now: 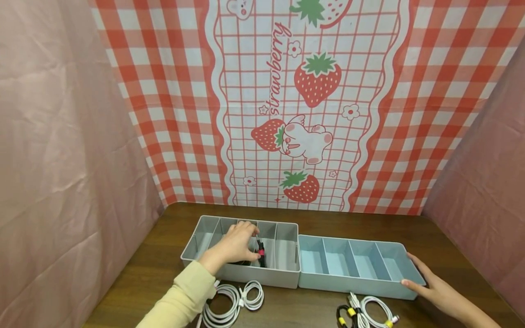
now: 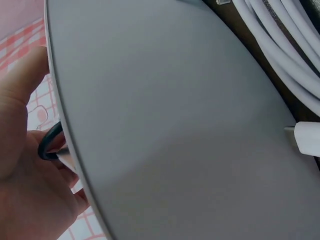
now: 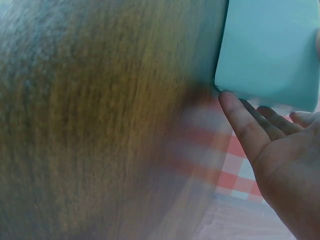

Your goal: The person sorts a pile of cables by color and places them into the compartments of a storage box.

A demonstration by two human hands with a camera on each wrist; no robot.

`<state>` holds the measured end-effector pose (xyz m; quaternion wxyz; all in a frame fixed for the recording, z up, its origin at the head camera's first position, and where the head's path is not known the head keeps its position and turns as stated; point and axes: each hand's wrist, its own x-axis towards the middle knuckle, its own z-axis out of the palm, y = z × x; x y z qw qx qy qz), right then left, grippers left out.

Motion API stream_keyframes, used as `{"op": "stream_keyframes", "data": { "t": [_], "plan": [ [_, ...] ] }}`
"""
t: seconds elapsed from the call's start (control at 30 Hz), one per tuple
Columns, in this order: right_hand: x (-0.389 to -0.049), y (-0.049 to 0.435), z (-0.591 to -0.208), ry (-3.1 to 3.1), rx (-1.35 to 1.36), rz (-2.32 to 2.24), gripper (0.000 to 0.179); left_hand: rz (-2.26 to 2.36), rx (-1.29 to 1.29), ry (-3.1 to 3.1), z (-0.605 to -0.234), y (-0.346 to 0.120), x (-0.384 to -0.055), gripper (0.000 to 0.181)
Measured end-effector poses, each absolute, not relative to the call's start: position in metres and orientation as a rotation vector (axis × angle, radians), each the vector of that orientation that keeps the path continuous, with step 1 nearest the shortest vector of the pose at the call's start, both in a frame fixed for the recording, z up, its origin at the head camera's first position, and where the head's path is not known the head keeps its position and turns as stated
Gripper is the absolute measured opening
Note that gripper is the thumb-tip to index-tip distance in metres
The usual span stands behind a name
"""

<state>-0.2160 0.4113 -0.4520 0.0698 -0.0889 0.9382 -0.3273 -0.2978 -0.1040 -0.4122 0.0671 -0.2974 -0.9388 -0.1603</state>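
My left hand [image 1: 235,243] reaches into the grey divided organizer box [image 1: 262,277], holding a black cable bundle with a red tie [image 1: 261,253] between thumb and fingers. In the left wrist view, a dark cable loop [image 2: 50,142] shows by the palm, and the grey box wall hides part of the hand. At the right end of the light blue divided organizer box [image 1: 352,282], my right hand [image 1: 440,289] grips the corner, thumb at the front and fingers along the end. The right wrist view shows those fingers [image 3: 245,127] against the blue box's edge.
Coiled white cables [image 1: 221,305] lie before the grey box. Ahead of the blue box are another white cable [image 1: 375,310] and a black cable with yellow ties [image 1: 342,314]. A strawberry-print cloth [image 1: 307,114] hangs behind the wooden table [image 1: 156,273], with pink cloth [image 1: 74,136] at the sides.
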Motion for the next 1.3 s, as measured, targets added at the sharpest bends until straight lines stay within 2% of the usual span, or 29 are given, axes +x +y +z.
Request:
{"op": "stream_keyframes", "data": {
  "t": [0.2,0.77,1.3],
  "plan": [
    [-0.216,0.41,-0.45,2.812,-0.252,-0.985,0.08,-0.498,-0.902,-2.811,-0.413,-0.105,-0.299,0.051],
    [-0.216,0.411,-0.449,2.817,-0.239,-0.955,0.079,-0.61,-0.887,-2.781,-0.406,-0.106,-0.291,0.055],
    [-0.216,0.412,-0.45,2.859,-0.248,-0.921,0.08,-0.645,-0.855,-2.703,-0.391,-0.092,-0.269,0.057]
  ]
}}
